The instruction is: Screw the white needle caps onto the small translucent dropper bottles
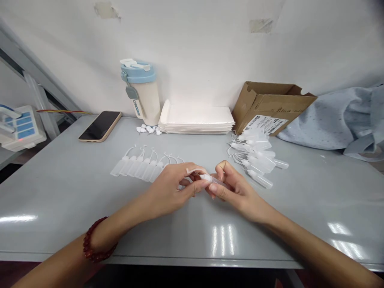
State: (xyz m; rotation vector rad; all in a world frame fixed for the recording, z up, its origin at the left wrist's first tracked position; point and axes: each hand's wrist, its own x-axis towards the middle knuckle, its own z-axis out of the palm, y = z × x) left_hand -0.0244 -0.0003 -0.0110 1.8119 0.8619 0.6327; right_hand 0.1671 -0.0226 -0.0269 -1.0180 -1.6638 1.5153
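Observation:
Both hands meet over the middle of the grey table (60, 200). My right hand (234, 190) grips a small clear plastic bottle (216, 182) by its body. My left hand (171, 188) pinches the bottle's white tip and tethered cap at its left end. A row of several similar capped bottles (141, 166) lies side by side just behind my left hand. A loose pile of clear bottles (258, 158) lies behind and right of my right hand. Some small white tips (148, 129) sit further back.
A cream tumbler with a blue lid (142, 94) and a stack of white sheets (196, 119) stand by the wall. A phone (100, 126) lies at back left, an open cardboard box (270, 106) at back right, grey cloth (339, 120) beside it.

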